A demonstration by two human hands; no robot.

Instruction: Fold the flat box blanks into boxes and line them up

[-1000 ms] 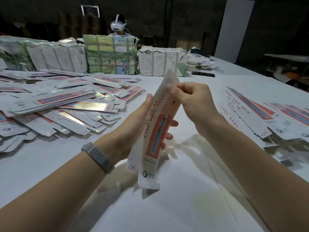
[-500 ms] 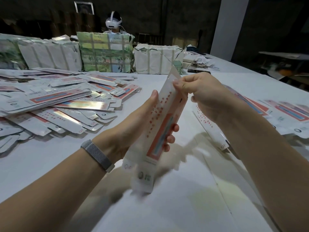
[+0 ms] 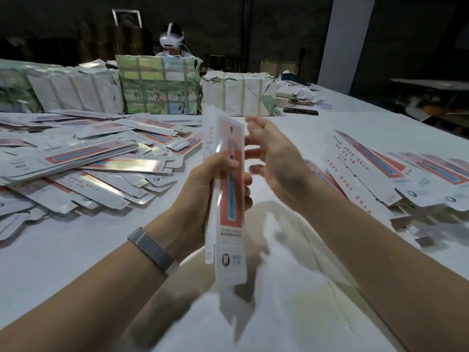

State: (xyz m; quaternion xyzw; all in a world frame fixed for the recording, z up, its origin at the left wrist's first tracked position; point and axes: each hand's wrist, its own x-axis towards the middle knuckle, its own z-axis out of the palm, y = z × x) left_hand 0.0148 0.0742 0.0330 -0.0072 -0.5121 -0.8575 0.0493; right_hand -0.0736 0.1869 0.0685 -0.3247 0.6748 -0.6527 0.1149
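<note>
My left hand (image 3: 203,189) grips a long, narrow white box blank (image 3: 229,204) with a red panel and a blue strip, held upright above the table. Its thumb lies across the front and its fingertips show at the right edge. My right hand (image 3: 276,158) hovers just right of the blank's upper half with its fingers spread and loosely bent, holding nothing. The blank's top edge is blurred. A large heap of flat blanks (image 3: 76,163) lies to the left, and a row of blanks (image 3: 380,168) lies to the right.
The white table (image 3: 279,313) stretches in front of me. Wrapped bundles (image 3: 157,85) stand along the far edge, with another person in a white headset (image 3: 172,39) behind them. Papers and a dark flat object (image 3: 300,111) lie at the back right.
The blank has swung from a rightward tilt to upright in my left hand. My right hand has let go of its top edge and moved off to the right, fingers spread.
</note>
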